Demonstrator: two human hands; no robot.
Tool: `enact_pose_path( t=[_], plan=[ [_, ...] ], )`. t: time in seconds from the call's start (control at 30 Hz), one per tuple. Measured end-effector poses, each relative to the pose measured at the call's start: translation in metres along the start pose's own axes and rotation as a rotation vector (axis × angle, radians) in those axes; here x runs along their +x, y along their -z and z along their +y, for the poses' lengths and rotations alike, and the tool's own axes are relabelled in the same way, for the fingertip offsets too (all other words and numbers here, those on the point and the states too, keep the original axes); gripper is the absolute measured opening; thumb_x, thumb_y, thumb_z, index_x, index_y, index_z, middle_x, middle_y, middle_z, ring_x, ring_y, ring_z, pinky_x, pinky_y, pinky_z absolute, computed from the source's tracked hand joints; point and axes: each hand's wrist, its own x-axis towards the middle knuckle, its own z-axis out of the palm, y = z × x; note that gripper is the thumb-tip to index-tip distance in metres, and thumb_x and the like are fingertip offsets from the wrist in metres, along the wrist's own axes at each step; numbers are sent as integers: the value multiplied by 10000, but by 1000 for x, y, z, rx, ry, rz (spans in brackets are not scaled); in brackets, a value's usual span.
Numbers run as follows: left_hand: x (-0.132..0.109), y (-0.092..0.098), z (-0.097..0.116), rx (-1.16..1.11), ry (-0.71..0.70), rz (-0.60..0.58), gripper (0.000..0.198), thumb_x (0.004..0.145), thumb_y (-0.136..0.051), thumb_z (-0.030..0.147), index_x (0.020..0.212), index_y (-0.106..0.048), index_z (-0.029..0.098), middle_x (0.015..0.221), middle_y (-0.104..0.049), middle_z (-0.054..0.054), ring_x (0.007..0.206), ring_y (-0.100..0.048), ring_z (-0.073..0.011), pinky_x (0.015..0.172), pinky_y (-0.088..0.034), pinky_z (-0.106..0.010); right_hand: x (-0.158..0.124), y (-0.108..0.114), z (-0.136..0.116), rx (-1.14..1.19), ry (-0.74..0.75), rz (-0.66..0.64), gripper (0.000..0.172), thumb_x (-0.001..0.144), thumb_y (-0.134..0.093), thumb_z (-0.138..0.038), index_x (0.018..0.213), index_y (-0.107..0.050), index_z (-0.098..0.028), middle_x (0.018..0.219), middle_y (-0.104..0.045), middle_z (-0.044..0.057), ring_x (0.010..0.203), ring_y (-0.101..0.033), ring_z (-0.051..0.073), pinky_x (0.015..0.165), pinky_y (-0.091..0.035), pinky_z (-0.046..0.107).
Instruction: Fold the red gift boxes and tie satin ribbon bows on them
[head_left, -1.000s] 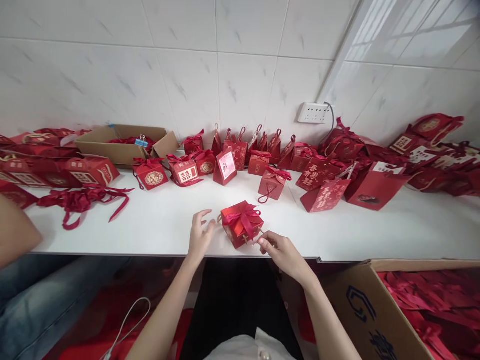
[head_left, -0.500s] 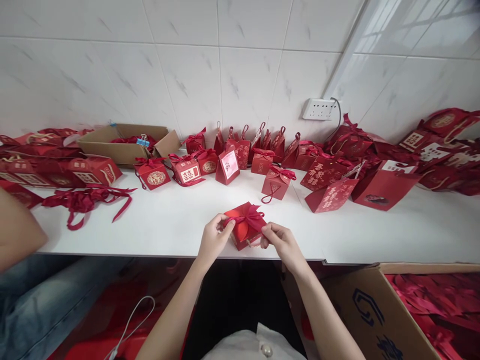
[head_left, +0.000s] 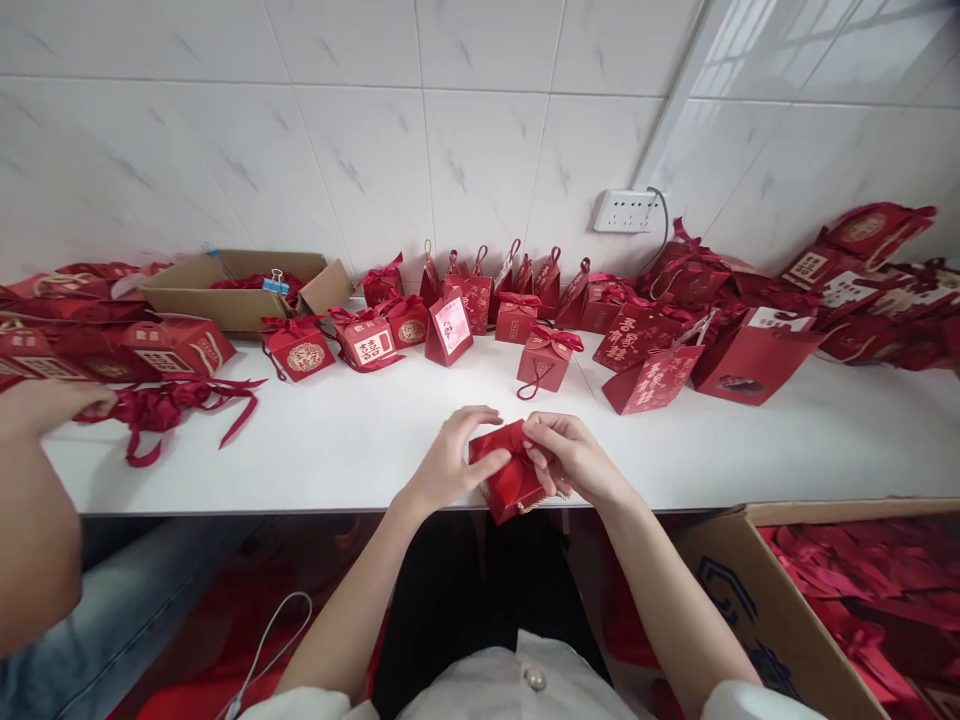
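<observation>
A small red gift box [head_left: 508,492] with a ribbon bow and a twisted cord handle sits at the table's front edge, partly past it. My left hand [head_left: 456,460] rests on the box's left side, its thumb on the top near the bow and its fingers apart. At the bow, my right hand [head_left: 574,458] pinches the red ribbon between thumb and fingers, hiding much of it. Beyond my hands stands a red box with a tied bow [head_left: 547,360].
Red boxes line the wall. An open cardboard tray [head_left: 247,312] stands at the back left, near loose ribbons [head_left: 176,400]. Another person's hand [head_left: 82,398] reaches to them. At the lower right is a carton of red pieces [head_left: 705,565]. A socket strip [head_left: 628,211] is on the wall.
My left hand has let go of the bow's left loop and moved onto the box. My right hand has shifted inward to the bow's middle. The other person's hand has come to the loose ribbons.
</observation>
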Motion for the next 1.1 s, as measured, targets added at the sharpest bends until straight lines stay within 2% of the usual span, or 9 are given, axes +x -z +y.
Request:
enact_pose_path(
  t=[0.07,0.13,0.27,0.37,0.47,0.57,0.73,0.9,1.1],
  plan=[
    [1,-3,7,78,-48,-152,344,769,-610,316,1094,-548,221,1167,-569,-47,1096,-527,-210,963,-413,-349,1,0,-2,-27,5,-1,325,768,-608,-442,629,-491,-173,444,-472,-79,271,-443,55,234,-223,138],
    [0,-8,12,164,-46,-201,329,783,-600,298,1098,-543,223,1111,-585,-46,1027,-558,-208,913,-445,-349,1,1,-3,-28,33,18,324,774,-601,-433,616,-491,-172,447,-469,-78,283,-440,52,248,-247,140],
    [-8,-23,18,385,2,-107,267,807,-572,329,1036,-555,193,1014,-571,-69,936,-568,-231,836,-469,-386,-2,4,-3,9,86,81,321,772,-611,-403,597,-473,-172,427,-424,-85,281,-400,40,274,-238,144],
    [-13,-36,21,568,48,-22,299,788,-589,388,989,-567,168,952,-549,-86,867,-561,-253,773,-471,-415,-6,6,-6,72,132,112,324,761,-624,-386,585,-447,-180,412,-363,-96,266,-356,33,275,-202,152],
    [-15,-46,23,658,66,9,331,763,-610,401,982,-573,155,917,-536,-93,863,-541,-269,746,-467,-416,-11,8,-14,140,202,174,349,758,-625,-388,557,-422,-187,413,-328,-95,261,-312,26,271,-178,161],
    [-13,-49,24,633,37,27,383,726,-648,384,1015,-562,149,978,-529,-105,937,-516,-280,808,-453,-429,-15,9,-28,169,257,209,361,744,-639,-384,533,-421,-187,415,-318,-90,265,-287,22,266,-181,162],
    [-8,-50,18,523,-3,9,463,705,-670,367,1104,-508,194,1191,-477,-111,1164,-426,-299,949,-381,-474,-15,8,-50,110,310,188,342,720,-666,-385,540,-452,-188,400,-325,-92,262,-282,24,259,-184,158],
    [-7,-52,14,466,79,12,398,751,-622,370,1087,-503,192,1169,-508,-101,1114,-473,-276,939,-394,-467,-13,2,-69,88,414,150,338,747,-653,-353,548,-439,-183,411,-339,-94,255,-317,22,258,-190,155],
    [-6,-54,16,430,92,39,388,729,-641,355,1060,-522,191,1142,-515,-98,1069,-499,-278,907,-426,-462,-7,-11,-81,123,504,217,325,807,-590,-361,598,-400,-202,437,-306,-108,252,-281,17,254,-198,155]
  ],
)
